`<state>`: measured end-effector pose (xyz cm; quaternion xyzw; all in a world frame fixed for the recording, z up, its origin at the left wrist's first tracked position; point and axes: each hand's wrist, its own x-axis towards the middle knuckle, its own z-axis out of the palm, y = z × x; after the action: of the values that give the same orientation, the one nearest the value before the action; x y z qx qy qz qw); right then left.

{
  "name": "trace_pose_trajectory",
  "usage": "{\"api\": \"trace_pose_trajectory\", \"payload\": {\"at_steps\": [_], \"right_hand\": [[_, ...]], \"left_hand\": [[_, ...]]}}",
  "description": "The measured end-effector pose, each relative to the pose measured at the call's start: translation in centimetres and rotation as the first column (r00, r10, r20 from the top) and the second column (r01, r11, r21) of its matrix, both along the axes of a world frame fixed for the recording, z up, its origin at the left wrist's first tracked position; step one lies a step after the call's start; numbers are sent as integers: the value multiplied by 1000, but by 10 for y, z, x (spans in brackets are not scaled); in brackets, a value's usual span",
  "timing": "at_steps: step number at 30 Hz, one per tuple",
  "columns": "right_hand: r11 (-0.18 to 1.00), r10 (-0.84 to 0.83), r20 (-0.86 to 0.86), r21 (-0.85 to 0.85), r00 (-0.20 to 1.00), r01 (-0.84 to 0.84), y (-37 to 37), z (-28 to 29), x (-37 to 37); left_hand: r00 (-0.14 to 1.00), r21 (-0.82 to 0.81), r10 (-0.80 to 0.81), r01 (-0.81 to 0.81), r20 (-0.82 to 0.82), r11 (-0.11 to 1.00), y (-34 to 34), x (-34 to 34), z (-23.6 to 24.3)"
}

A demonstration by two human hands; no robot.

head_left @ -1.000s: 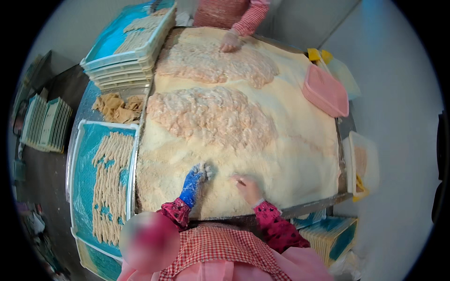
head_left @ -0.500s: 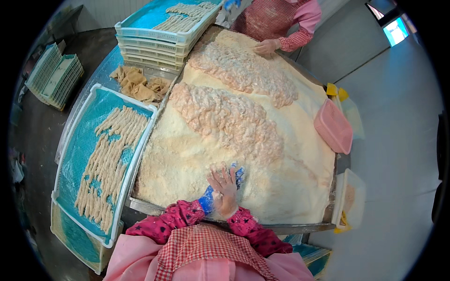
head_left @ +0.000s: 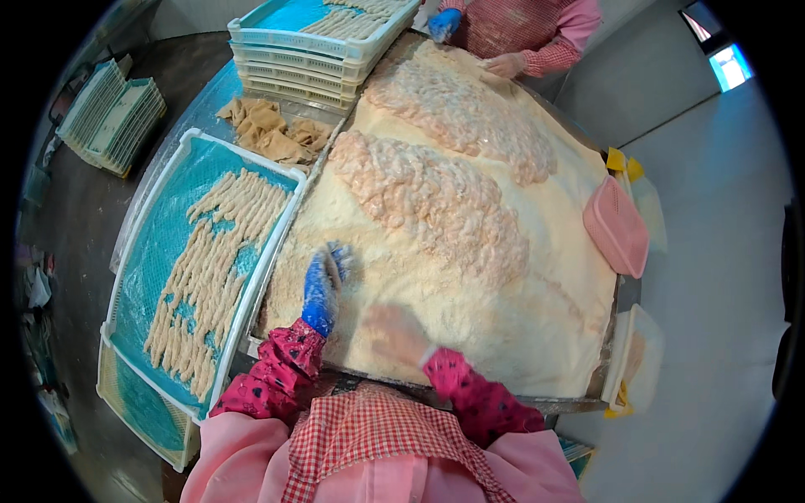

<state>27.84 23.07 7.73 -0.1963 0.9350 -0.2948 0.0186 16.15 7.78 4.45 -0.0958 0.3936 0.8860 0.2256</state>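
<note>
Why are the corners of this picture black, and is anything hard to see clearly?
Head view: the black corners and bowed table edge fit a wide fisheye lens; head view: the right hand is smeared, likely motion blur, while the left hand looks sharper; head view: a small panel at upper right glares bluish white.

Food-processing workroom. Raw-looking meat [head_left: 440, 201] lies heaped on pale crumb [head_left: 503, 348] across a broad worktop [head_left: 557, 405]. Stacked trays [head_left: 293, 70] and checked aprons [head_left: 377, 436] further identify the setting.

Glossy, lumpy meat [head_left: 436, 197], matt, grainy powder [head_left: 503, 352], plastic basket [head_left: 619, 228], crumpled cloth [head_left: 267, 128]
</note>
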Motion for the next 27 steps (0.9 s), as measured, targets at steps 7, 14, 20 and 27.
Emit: {"api": "trace_pose_trajectory", "payload": {"at_steps": [7,14,20,27], "right_hand": [[459,-592,426,-520,684,720,84,-8,55],[490,-862,38,-196,506,850,111,-19,79],[637,-750,186,-58,635,769,60,-4,66],[774,-631,-16,-85,776,628,69,-5,26]], "left_hand": [[837,-342,-401,278,-373,897,10,9,17],[447,-956,-847,-178,-288,231,30,46,29],[518,-830,-713,13,-472,558,46,54,-22],[885,183,-436,407,162,895,23,41,17]]}}
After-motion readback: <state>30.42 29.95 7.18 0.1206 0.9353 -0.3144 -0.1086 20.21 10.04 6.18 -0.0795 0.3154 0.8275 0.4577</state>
